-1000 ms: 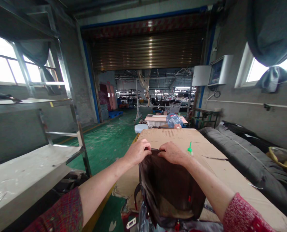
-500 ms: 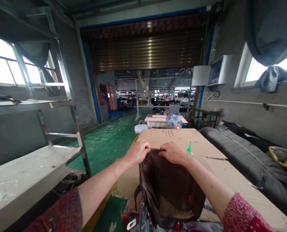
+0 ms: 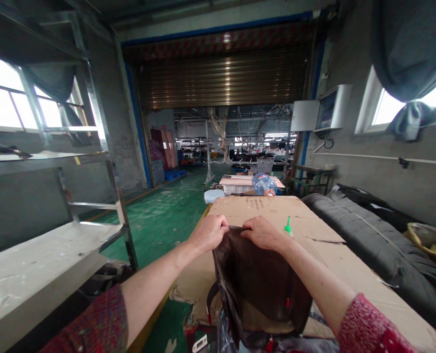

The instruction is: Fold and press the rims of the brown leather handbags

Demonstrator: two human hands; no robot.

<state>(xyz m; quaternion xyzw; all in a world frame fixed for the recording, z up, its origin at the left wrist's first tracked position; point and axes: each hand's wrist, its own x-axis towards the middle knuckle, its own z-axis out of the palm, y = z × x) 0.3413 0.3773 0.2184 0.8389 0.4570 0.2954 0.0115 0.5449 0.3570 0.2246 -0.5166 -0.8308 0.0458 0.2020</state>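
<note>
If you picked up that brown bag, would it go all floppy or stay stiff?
Probably quite floppy: the brown bag has thin-looking sides with creases near its left edge. It might slump without the left hand and right hand, which grip its top edge. Its dark strap would likely swing, since it curves loosely at the side.

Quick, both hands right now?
Left hand: closed, pinching the far edge of the brown bag.
Right hand: closed on the same edge.

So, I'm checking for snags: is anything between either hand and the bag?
Nothing visible: the left hand and right hand both pinch the edge of the bag. The green nozzle is beyond the right hand.
</note>
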